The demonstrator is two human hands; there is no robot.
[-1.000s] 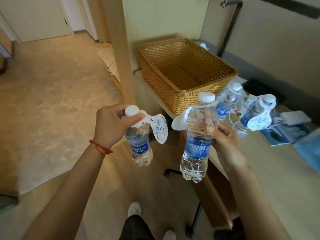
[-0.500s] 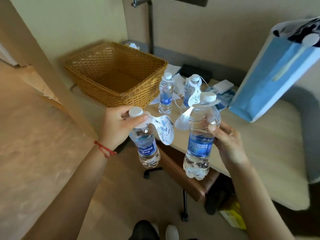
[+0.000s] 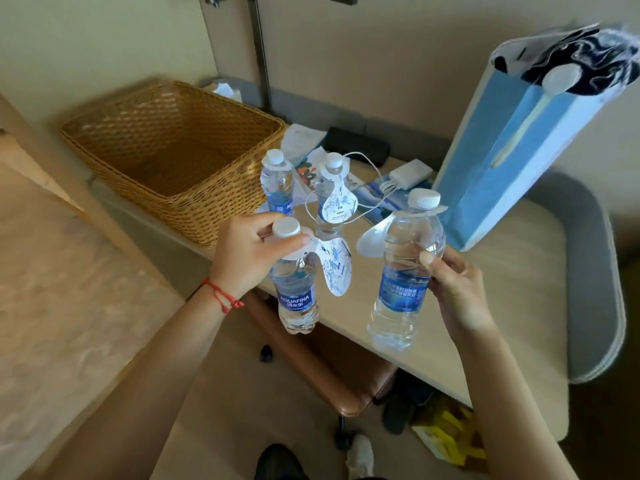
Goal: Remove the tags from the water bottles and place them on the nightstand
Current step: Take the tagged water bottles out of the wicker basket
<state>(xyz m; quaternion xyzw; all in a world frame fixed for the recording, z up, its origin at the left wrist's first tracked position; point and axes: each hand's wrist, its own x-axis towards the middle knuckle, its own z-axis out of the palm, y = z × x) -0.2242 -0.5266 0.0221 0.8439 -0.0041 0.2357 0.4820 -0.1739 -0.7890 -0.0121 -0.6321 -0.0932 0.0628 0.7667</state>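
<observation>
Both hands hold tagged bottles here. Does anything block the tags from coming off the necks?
Yes, the caps. Each neck tag is looped under a white cap, and both hands are occupied: the left hand grips its bottle at the cap, the right hand holds the other bottle by its body.

Single head-worn wide-angle view, looking forward and down, close on both hands at chest height, tabletop (image 3: 502,292) just beyond, floor (image 3: 86,306) below, edges distorted
</observation>
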